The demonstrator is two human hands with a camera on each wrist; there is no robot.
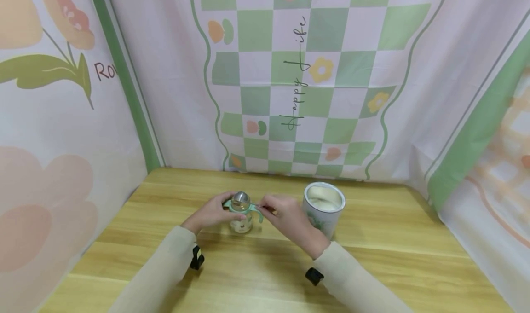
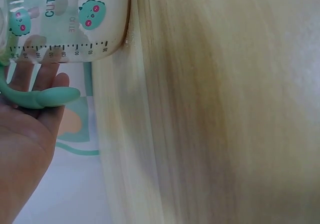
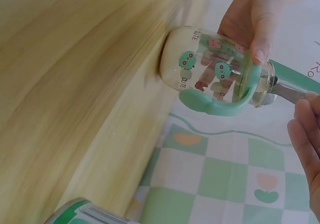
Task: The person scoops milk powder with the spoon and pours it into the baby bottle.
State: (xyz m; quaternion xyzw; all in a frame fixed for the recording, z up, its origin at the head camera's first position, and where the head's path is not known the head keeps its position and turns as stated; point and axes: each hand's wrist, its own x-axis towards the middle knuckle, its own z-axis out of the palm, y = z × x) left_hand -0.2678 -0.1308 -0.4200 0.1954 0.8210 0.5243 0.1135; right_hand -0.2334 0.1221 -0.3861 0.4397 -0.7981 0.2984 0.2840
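A clear baby bottle (image 1: 241, 223) with mint-green handles stands upright on the table, with pale contents in its base. My left hand (image 1: 212, 214) holds it around the upper part, the thumb (image 3: 261, 41) across the front and the other fingers behind. My right hand (image 1: 291, 218) pinches the handle of a metal spoon (image 3: 289, 92). The spoon's silver bowl (image 1: 241, 196) lies over the bottle's open mouth. In the left wrist view, the bottle's printed scale and one green handle (image 2: 55, 97) show, but the spoon does not.
Close to my right forearm stands a white can (image 1: 325, 218), open at the top, with cream-coloured powder inside. Both stand on a wooden table (image 1: 256, 276). A patterned curtain (image 1: 285, 96) hangs behind its back edge.
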